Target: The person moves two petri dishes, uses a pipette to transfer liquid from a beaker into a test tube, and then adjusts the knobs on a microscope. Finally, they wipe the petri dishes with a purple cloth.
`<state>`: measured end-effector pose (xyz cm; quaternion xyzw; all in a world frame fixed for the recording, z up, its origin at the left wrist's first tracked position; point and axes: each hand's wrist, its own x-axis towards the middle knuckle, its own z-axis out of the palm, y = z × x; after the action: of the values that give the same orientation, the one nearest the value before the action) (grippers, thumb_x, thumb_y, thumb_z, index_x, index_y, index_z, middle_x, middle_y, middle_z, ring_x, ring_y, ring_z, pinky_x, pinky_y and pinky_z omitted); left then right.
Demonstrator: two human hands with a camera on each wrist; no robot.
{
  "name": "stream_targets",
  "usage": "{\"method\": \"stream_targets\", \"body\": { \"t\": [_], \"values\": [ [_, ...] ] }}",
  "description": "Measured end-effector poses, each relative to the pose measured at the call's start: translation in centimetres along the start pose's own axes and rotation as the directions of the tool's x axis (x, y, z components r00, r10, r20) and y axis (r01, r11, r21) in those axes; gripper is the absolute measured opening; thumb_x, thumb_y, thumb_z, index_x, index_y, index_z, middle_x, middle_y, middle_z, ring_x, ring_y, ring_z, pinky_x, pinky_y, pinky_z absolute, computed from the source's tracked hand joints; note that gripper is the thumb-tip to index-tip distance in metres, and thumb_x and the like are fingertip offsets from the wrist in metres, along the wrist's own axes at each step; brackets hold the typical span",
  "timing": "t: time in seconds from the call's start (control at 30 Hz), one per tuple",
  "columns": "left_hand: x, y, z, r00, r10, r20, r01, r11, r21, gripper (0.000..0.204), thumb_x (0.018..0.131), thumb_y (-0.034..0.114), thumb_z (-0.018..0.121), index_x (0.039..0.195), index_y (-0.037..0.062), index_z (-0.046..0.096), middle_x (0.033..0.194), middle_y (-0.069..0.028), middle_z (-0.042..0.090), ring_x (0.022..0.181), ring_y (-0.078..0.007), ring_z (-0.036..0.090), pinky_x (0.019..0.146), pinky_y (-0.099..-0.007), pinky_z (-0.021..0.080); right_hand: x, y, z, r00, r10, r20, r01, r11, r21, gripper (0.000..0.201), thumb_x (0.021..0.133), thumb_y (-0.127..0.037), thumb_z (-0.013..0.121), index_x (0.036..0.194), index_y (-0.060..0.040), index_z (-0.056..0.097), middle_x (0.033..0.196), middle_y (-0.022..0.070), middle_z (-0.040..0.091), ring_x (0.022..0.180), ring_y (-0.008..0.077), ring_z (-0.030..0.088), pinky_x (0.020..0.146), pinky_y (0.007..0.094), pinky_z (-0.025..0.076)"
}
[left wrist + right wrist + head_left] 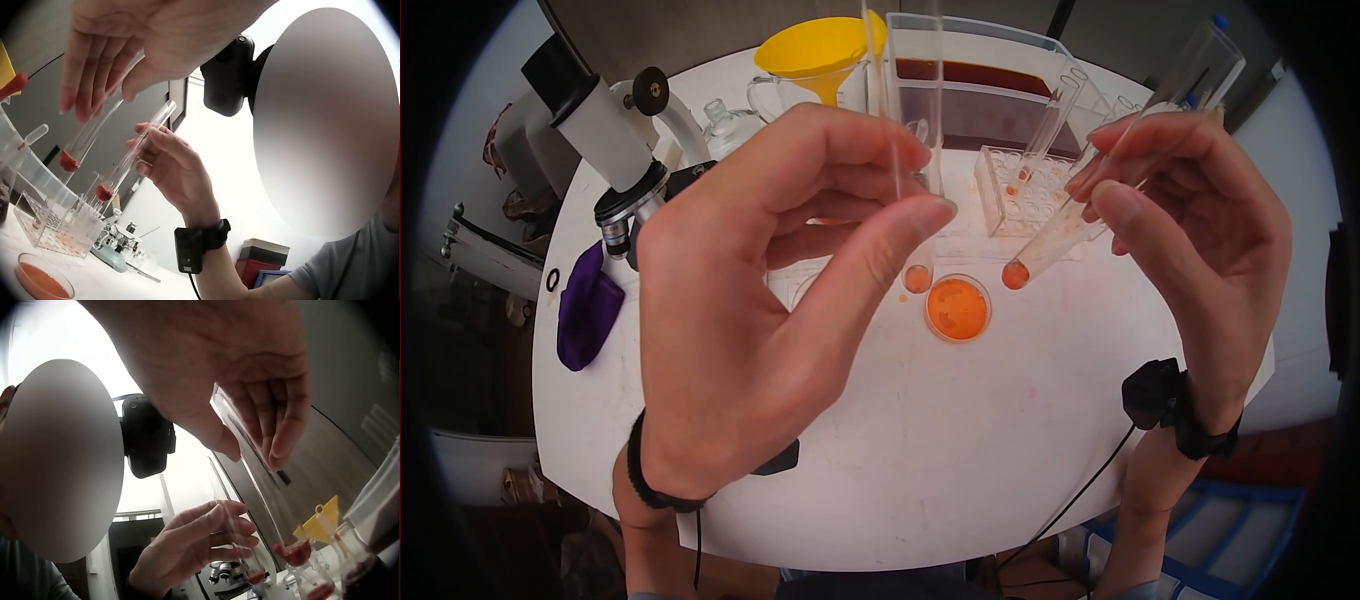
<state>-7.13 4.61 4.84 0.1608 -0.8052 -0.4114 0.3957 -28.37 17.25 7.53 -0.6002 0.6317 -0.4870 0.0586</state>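
My left hand (750,270) pinches a clear glass test tube (918,90) between thumb and fingertips, holding it nearly upright. Red-orange liquid (917,279) sits in its rounded bottom. On the other side, my right hand (1210,200) grips a second test tube (1048,243), which slants down toward the middle with a little red-orange liquid (1015,275) at its lower end. Below the two tube ends, a round petri dish (957,310) with orange liquid lies on the table. Both tubes also show in the left wrist view, side by side with red bottoms.
A clear rack (992,205) with test tubes stands behind the right tube. Further back are a plastic bin (1010,45) and a yellow funnel (815,48) in a glass vessel. To the left stand a microscope (625,140) and a purple cloth (587,310) on the white table (920,450).
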Motion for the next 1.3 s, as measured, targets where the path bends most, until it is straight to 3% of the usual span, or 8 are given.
{"method": "stream_targets", "body": {
  "t": [0.33,0.43,0.5,0.67,0.77,0.87,1.07,1.3],
  "values": [
    [-0.2,-0.3,0.1,1.000,0.009,0.022,-0.009,1.000,-0.002,0.023,0.097,0.002,0.069,0.117,-0.0095,0.062,0.109,-0.0172,0.072,0.100,-0.0225,0.073,0.089,-0.0329,0.059,0.0,-0.2,0.4,0.999,0.040,0.018,-0.041,0.999,0.027,0.021,0.089,0.002,0.070,0.109,0.0021,0.064,0.110,0.0124,0.070,0.094,0.0165,0.072,0.074,0.0238,0.054],
    [-0.3,-0.7,-0.3,0.999,-0.007,0.050,0.005,0.999,0.052,0.020,0.095,0.001,0.071,0.112,-0.0078,0.065,0.105,-0.0148,0.072,0.100,-0.0217,0.073,0.089,-0.0322,0.059,0.2,0.2,0.4,0.995,-0.051,0.081,0.051,0.999,-0.007,0.017,0.086,0.004,0.069,0.101,-0.0002,0.063,0.104,0.0115,0.071,0.098,0.0189,0.072,0.085,0.0302,0.055],
    [-0.3,-1.1,-0.8,0.987,0.086,0.133,-0.135,0.901,0.412,0.018,0.091,0.000,0.073,0.107,-0.0046,0.068,0.099,-0.0138,0.072,0.095,-0.0217,0.073,0.085,-0.0319,0.059,-0.2,0.9,0.3,0.993,-0.068,0.099,0.071,0.997,-0.033,0.015,0.085,0.004,0.070,0.097,-0.0010,0.063,0.101,0.0112,0.073,0.098,0.0196,0.072,0.087,0.0322,0.055],
    [-0.5,-1.3,-1.7,0.976,-0.083,0.204,-0.038,0.850,0.526,0.020,0.084,-0.002,0.075,0.104,-0.0014,0.071,0.093,-0.0153,0.069,0.084,-0.0262,0.071,0.074,-0.0348,0.057,-2.7,3.7,0.5,0.984,0.008,0.178,0.025,0.982,-0.186,0.014,0.082,0.005,0.070,0.094,0.0000,0.065,0.099,0.0129,0.073,0.095,0.0219,0.073,0.083,0.0318,0.055],
    [-1.0,-1.7,-1.7,0.955,-0.139,0.263,-0.056,0.784,0.619,0.021,0.082,-0.002,0.076,0.102,-0.0010,0.072,0.089,-0.0154,0.067,0.081,-0.0299,0.068,0.070,-0.0381,0.054,-4.6,5.3,1.6,0.989,-0.051,0.138,0.104,0.903,-0.416,0.019,0.078,0.005,0.071,0.095,0.0007,0.066,0.089,0.0131,0.069,0.080,0.0298,0.070,0.077,0.0331,0.056],
    [-1.4,-2.7,-1.0,0.944,-0.117,0.309,-0.142,0.702,0.698,0.020,0.080,-0.002,0.076,0.100,-0.0009,0.073,0.090,-0.0143,0.065,0.083,-0.0317,0.066,0.074,-0.0409,0.052,-5.7,6.2,2.1,0.941,-0.069,0.331,0.275,0.726,-0.630,0.032,0.072,0.009,0.072,0.103,0.0007,0.069,0.092,0.0134,0.068,0.082,0.0325,0.066,0.073,0.0421,0.054],
    [-2.0,-3.0,0.0,0.930,-0.065,0.361,-0.250,0.607,0.754,0.018,0.079,-0.005,0.072,0.096,0.0005,0.075,0.095,-0.0119,0.061,0.091,-0.0288,0.061,0.084,-0.0394,0.046,-6.3,5.9,2.8,0.872,-0.012,0.489,0.428,0.503,-0.751,0.038,0.069,0.004,0.071,0.107,0.0039,0.068,0.093,0.0128,0.060,0.089,0.0288,0.059,0.080,0.0397,0.051],
    [-2.1,-2.4,0.8,0.930,0.008,0.368,-0.317,0.525,0.790,0.026,0.074,-0.008,0.067,0.097,0.0011,0.075,0.097,-0.0109,0.060,0.093,-0.0262,0.060,0.086,-0.0367,0.044,-5.9,4.3,3.0,0.832,0.011,0.554,0.503,0.405,-0.764,0.044,0.071,0.003,0.069,0.114,0.0090,0.067,0.095,0.0149,0.058,0.096,0.0288,0.057,0.087,0.0387,0.049]
  ]
}}
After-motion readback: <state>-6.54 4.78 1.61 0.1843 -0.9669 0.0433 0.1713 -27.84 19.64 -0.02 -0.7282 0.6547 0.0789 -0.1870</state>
